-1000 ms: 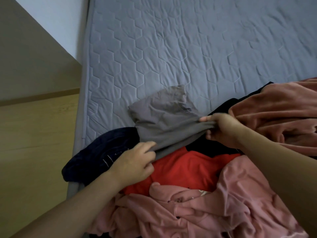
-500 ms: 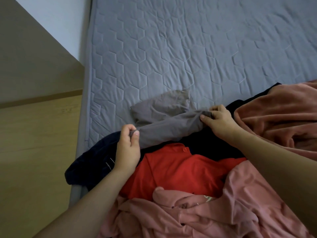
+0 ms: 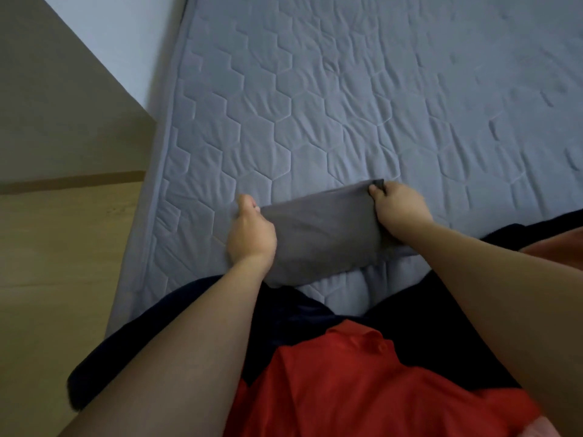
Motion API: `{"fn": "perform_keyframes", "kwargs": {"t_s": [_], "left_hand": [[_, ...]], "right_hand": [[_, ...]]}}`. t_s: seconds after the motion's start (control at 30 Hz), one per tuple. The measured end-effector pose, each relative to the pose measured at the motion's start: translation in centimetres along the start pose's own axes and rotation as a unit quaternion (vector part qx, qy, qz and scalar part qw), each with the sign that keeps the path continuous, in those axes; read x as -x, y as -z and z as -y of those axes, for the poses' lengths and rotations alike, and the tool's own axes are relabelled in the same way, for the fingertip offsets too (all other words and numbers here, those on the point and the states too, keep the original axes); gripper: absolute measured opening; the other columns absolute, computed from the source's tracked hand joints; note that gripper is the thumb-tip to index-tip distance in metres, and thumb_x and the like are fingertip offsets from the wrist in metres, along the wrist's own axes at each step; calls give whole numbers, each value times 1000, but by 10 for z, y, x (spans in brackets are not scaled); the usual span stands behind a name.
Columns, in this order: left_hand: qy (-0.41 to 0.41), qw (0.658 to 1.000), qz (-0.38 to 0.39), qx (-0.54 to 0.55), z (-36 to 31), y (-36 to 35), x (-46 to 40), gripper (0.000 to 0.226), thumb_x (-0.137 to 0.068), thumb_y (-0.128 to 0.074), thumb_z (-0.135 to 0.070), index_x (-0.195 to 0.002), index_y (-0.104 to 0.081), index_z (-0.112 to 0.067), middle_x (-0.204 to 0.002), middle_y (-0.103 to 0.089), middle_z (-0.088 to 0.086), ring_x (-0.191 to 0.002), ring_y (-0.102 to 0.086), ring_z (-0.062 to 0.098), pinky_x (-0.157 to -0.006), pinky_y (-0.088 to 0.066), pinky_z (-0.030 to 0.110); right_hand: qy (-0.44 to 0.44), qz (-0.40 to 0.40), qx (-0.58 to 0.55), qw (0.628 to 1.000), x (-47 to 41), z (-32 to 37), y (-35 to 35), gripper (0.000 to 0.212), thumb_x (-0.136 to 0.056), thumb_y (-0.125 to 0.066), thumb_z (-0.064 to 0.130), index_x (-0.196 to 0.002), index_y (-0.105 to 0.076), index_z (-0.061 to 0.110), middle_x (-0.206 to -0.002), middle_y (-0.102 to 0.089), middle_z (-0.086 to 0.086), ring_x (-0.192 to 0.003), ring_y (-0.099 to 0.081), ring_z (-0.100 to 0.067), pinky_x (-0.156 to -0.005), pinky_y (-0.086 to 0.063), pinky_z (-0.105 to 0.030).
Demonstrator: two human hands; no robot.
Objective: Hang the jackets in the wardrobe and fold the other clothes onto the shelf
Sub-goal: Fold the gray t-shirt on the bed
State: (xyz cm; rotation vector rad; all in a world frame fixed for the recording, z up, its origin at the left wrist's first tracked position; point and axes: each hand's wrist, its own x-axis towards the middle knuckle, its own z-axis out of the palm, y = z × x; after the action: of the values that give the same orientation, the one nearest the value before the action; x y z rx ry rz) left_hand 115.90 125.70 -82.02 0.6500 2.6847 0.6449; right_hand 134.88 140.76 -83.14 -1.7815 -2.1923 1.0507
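Observation:
A grey garment [image 3: 321, 234] is stretched flat between my two hands on the quilted mattress [image 3: 347, 105]. My left hand [image 3: 250, 234] grips its left edge, fingers curled under the cloth. My right hand [image 3: 399, 209] pinches its far right corner. Closer to me lie a dark navy garment [image 3: 176, 335] and a red shirt [image 3: 362, 383], partly under my forearms.
A black garment [image 3: 426, 313] lies beside the red shirt, and a rust-coloured cloth [image 3: 561, 244] shows at the right edge. The mattress edge runs down the left; beyond it are the wooden floor [image 3: 56, 263] and a wall [image 3: 63, 99].
Both hands have carried the grey garment away from the pile onto the bare mattress and pulled it out wide. The view has tipped forward, so the pink clothes have dropped out of sight.

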Motion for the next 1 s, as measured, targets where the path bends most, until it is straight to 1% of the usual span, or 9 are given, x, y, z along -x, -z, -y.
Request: {"fn": "perform_keyframes", "kwargs": {"t_s": [0.1, 0.17, 0.27, 0.33, 0.47, 0.6, 0.83, 0.93, 1.0], "left_hand": [[31, 999, -19, -13, 12, -26, -5, 9, -101, -31, -20, -103, -39, -16, -90, -62, 13, -73, -57, 35, -63, -33, 39], [20, 998, -51, -24, 17, -41, -6, 12, -101, -31, -23, -105, -40, -17, -97, -66, 16, -85, -62, 40, -64, -35, 39], [10, 994, -103, -21, 21, -53, -8, 14, -101, -32, -28, -106, -42, -18, -97, -68, 15, -83, -63, 43, -62, -34, 39], [10, 992, -122, -22, 21, -59, -10, 15, -101, -33, -30, -107, -42, -20, -96, -69, 14, -80, -62, 44, -60, -33, 38], [18, 991, -128, -21, 22, -64, -17, 16, -100, -34, -31, -109, -45, -22, -94, -70, 14, -78, -62, 44, -60, -31, 37], [25, 989, -138, -38, 22, -66, -20, 18, -99, -35, -32, -109, -47, -24, -92, -70, 16, -78, -62, 45, -60, -31, 38], [3, 988, -153, -27, 22, -68, -25, 26, -92, -33, -33, -102, -54, -22, -85, -68, 20, -74, -60, 45, -59, -31, 38], [-10, 992, -126, -28, 20, -58, -22, 22, -97, -37, -34, -106, -50, -18, -95, -67, 21, -84, -61, 45, -63, -36, 41], [1, 997, -76, 32, 21, -45, -17, 30, -98, -42, -38, -118, -45, -15, -114, -62, 21, -99, -58, 44, -75, -42, 43]], "right_hand": [[25, -35, 125, 991, -17, -5, -23, 47, -102, -27, 45, -99, -57, 9, -107, -64, -20, -97, -59, -38, -71, -36, -38], [25, -68, 164, 984, -21, -13, -35, 50, -102, -23, 45, -94, -55, 8, -101, -65, -22, -93, -61, -40, -69, -34, -39], [51, -127, 155, 978, -20, -21, -46, 41, -103, -26, 44, -81, -41, 12, -86, -66, -20, -81, -62, -40, -62, -28, -36], [74, -158, 140, 975, -21, -26, -47, 36, -103, -29, 42, -81, -35, 15, -80, -66, -18, -75, -62, -39, -58, -27, -34], [75, -185, 110, 974, -32, -32, -47, 27, -102, -30, 39, -86, -30, 18, -85, -66, -18, -76, -61, -41, -57, -27, -35], [69, -193, 108, 973, -35, -33, -47, 24, -102, -32, 36, -86, -31, 19, -87, -67, -18, -75, -60, -41, -57, -24, -34], [75, -195, 82, 974, -38, -37, -47, 25, -101, -32, 37, -83, -31, 19, -73, -63, -10, -69, -58, -38, -57, -21, -33], [25, -136, 24, 990, -35, -30, -32, 23, -101, -31, 38, -91, -34, 18, -84, -61, -10, -79, -56, -34, -65, -26, -35], [-37, -82, -80, 993, -29, -26, -19, 20, -99, -36, 38, -96, -33, 19, -85, -50, 1, -79, -46, -27, -70, -26, -34]]}}
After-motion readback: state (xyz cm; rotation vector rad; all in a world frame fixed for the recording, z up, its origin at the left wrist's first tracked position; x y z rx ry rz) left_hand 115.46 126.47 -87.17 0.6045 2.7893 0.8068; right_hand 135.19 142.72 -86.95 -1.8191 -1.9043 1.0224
